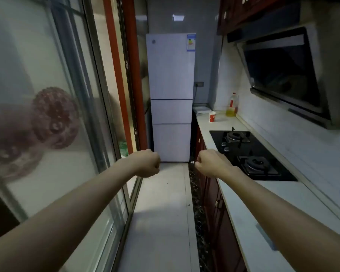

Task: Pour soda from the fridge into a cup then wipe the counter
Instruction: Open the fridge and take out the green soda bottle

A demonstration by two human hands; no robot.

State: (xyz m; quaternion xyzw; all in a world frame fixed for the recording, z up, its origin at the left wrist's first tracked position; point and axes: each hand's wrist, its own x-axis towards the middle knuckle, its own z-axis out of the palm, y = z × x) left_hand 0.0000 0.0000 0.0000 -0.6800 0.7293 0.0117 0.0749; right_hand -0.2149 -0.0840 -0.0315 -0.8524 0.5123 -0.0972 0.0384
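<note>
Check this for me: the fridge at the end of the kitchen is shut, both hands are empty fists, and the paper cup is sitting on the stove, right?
Not quite. In the head view the paper cup stands on the counter beyond the stove, not on it. The rest holds: the fridge is shut, and the left hand and right hand are empty fists.

One fridge [171,95], one cup [212,117], two burners [236,136]

A black two-burner gas hob [249,154] sits at four o'clock, under a dark range hood [282,75] at two o'clock. A yellow oil bottle [231,106] stands against the tiled wall. Frosted sliding glass doors [47,114] fill nine o'clock.
</note>
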